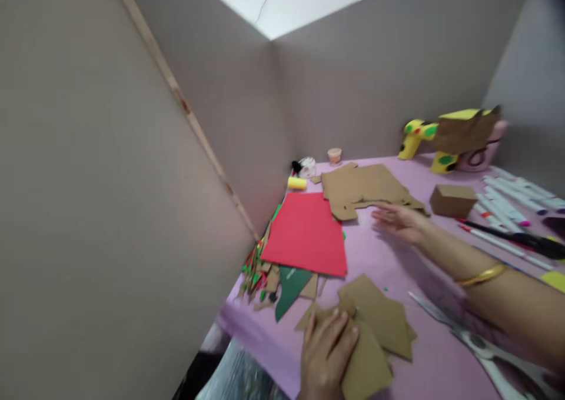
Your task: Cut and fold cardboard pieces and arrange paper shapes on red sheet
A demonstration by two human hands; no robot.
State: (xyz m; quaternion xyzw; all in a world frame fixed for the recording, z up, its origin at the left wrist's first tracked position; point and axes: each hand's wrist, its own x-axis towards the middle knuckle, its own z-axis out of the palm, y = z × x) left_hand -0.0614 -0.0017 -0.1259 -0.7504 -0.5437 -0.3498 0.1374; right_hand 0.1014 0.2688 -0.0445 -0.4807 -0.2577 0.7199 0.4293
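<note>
My left hand point(327, 353) lies on top of several overlapping brown cardboard pieces point(368, 365) near the front of the table. Its fingers are slightly apart and bent, and the thumb is hidden. My right hand point(399, 222), with a gold bangle at the wrist, reaches forward, fingers extended and palm turned partly up. Its fingertips are by the torn edge of a large brown cardboard sheet point(366, 185); whether they touch it I cannot tell. A red sheet point(306, 232) lies left of that hand. White-handled scissors point(474, 341) rest below the right forearm.
Coloured scraps point(260, 276) and a dark green piece point(291, 288) lie at the left edge. At right are several markers point(503, 203) and a small cardboard box point(452, 200). A yellow spotted craft figure point(445, 160) stands behind. Grey partitions point(375, 82) enclose the pink table point(362, 250).
</note>
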